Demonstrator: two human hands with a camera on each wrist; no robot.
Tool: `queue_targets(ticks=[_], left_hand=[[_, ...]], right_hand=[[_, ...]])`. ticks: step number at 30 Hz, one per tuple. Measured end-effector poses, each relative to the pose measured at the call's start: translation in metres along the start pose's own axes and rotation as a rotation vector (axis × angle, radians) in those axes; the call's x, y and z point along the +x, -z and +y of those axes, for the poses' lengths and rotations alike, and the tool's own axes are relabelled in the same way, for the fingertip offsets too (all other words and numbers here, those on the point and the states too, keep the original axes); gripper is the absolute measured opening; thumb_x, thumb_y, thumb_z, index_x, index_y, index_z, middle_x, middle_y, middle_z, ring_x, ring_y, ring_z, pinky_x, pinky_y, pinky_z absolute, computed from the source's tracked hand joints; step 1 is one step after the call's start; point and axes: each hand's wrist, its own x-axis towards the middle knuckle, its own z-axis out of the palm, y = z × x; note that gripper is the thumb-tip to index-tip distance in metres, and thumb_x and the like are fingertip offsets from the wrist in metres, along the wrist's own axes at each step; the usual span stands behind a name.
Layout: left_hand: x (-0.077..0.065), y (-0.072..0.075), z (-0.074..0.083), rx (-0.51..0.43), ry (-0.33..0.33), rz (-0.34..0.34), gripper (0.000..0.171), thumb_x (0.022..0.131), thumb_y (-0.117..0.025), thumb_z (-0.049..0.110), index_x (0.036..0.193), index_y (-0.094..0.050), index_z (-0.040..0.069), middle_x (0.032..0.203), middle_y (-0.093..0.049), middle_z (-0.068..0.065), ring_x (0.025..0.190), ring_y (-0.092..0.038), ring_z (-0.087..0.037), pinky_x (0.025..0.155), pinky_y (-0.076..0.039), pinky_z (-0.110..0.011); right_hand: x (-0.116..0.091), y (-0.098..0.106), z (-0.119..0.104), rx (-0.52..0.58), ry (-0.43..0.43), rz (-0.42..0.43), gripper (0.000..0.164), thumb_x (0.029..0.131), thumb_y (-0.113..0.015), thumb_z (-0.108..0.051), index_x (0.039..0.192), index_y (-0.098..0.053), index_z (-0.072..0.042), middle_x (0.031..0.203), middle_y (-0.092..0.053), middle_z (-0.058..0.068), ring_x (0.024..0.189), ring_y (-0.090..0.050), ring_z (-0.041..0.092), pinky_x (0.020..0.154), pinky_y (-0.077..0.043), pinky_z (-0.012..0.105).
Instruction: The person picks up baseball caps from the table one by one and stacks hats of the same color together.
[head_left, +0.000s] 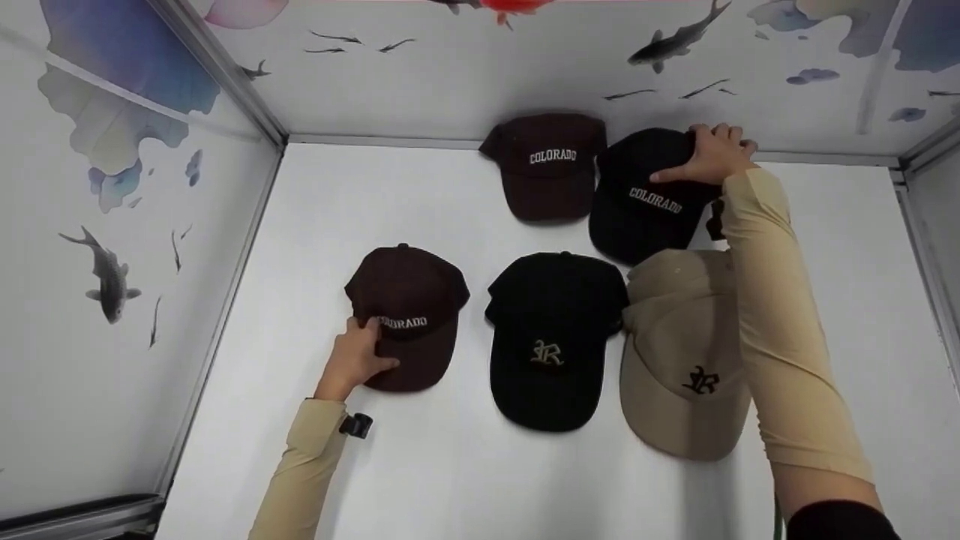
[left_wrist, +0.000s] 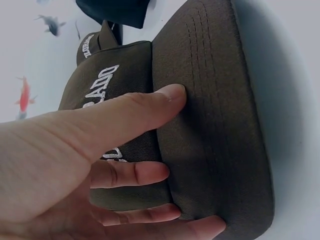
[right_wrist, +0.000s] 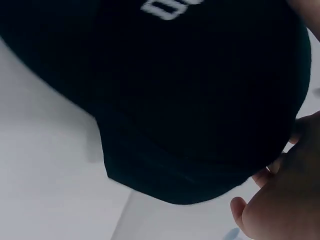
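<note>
At the left of the head view, my left hand (head_left: 354,358) grips the side of a dark maroon cap (head_left: 411,289) lettered COLORADO. In the left wrist view its thumb (left_wrist: 167,100) lies on the brim, while the other fingers are at the cap's near side. At the back right, my right hand (head_left: 712,159) holds a black COLORADO cap (head_left: 641,165), thumb across the front and fingers over the far edge. That cap sits tilted, its brim toward the front. The right wrist view shows its dark crown (right_wrist: 200,100) close up, with the fingers partly hidden.
Another maroon COLORADO cap (head_left: 551,184) stands against the back wall, beside the black one. In front are a black cap (head_left: 555,300) with an R emblem and a beige cap (head_left: 667,405), partly covered by my right sleeve. Fish-patterned walls (head_left: 450,90) enclose the white table (head_left: 420,465).
</note>
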Motion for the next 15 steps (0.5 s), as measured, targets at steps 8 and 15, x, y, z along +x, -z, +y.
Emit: queue_targets(ticks=[8,15], left_hand=[[0.002,-0.003,0.001,-0.007,-0.022,0.020,0.064,0.072,-0.086,0.015,0.117,-0.051,-0.011,0.115,-0.045,-0.040,0.090,-0.059,-0.051,0.075,-0.052,-0.053],[0.005,-0.001,0.000,-0.002,-0.030,0.029,0.063,0.071,-0.087,0.015,0.116,-0.051,-0.012,0.113,-0.047,-0.040,0.089,-0.059,-0.051,0.075,-0.051,-0.053]], right_hand=[[-0.018,0.024,-0.015,0.219,0.118,-0.007,0.095,0.083,-0.071,-0.045,0.140,-0.024,0.015,0.133,-0.032,0.039,0.121,-0.033,0.052,0.101,-0.024,0.063],[-0.037,0.045,-0.036,0.267,0.245,-0.054,0.049,0.089,-0.069,-0.025,0.114,-0.043,0.008,0.109,-0.049,0.023,0.095,-0.046,0.029,0.083,-0.036,0.035]])
